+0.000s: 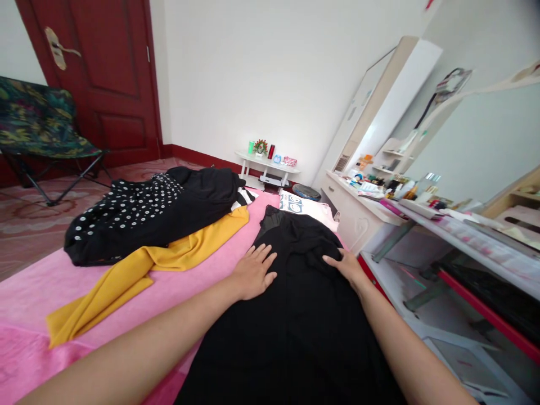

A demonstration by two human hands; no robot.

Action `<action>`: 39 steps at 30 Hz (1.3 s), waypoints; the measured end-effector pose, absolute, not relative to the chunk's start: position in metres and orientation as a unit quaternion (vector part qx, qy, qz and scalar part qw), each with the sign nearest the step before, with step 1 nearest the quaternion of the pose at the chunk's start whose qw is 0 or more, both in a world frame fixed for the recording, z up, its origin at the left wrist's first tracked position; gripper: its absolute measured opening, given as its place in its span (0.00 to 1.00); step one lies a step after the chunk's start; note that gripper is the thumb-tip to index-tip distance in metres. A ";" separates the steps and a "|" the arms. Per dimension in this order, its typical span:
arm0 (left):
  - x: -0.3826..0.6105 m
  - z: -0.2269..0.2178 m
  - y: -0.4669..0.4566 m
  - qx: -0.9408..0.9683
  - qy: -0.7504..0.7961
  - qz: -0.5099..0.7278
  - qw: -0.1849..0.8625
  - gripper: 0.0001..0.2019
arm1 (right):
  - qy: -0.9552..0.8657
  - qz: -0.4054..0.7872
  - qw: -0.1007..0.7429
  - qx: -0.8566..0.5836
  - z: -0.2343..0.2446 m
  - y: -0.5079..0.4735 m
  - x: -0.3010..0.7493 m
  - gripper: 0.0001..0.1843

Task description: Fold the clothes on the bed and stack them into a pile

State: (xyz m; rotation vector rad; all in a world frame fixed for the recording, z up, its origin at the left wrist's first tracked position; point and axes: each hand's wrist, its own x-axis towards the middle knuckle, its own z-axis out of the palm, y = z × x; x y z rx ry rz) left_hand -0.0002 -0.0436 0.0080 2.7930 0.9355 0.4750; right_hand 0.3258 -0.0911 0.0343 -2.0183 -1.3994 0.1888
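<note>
A black garment (295, 320) lies spread over the pink bedspread (223, 247), its far end bunched a little; its exact kind cannot be told. Flat on its left side rests my left hand (254, 273), fingers spread. My right hand (346, 267) touches the garment's right edge, thumb apart from the fingers, which are partly hidden by the hand and cloth. Beyond the garment sits a white and pale pink folded cloth (310, 207) with a blue print. To the left, a mustard-yellow garment (181, 253) stretches out beside a heap of black clothes (202, 197), one of them white-dotted.
Along the right stands a dressing table (371, 205) crowded with bottles, next to a glass-topped desk (476, 236). A small white table (265, 163) is by the far wall. A folding chair (46, 124) stands near the red door (101, 67).
</note>
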 end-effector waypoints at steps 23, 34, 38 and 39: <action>-0.011 0.019 -0.045 0.888 0.320 0.298 0.143 0.10 | -0.650 0.072 0.207 -0.727 0.098 -0.068 0.296 0.20; -0.010 0.013 -0.041 0.884 0.311 0.315 0.148 0.10 | -0.672 0.099 0.093 -0.728 0.068 -0.062 0.285 0.16; -0.008 0.010 -0.037 0.880 0.313 0.322 0.156 0.09 | -0.543 -0.044 0.196 -0.815 0.129 -0.065 0.322 0.16; -0.008 0.009 -0.037 0.878 0.314 0.325 0.158 0.09 | -0.498 -0.078 0.233 -0.832 0.146 -0.066 0.333 0.16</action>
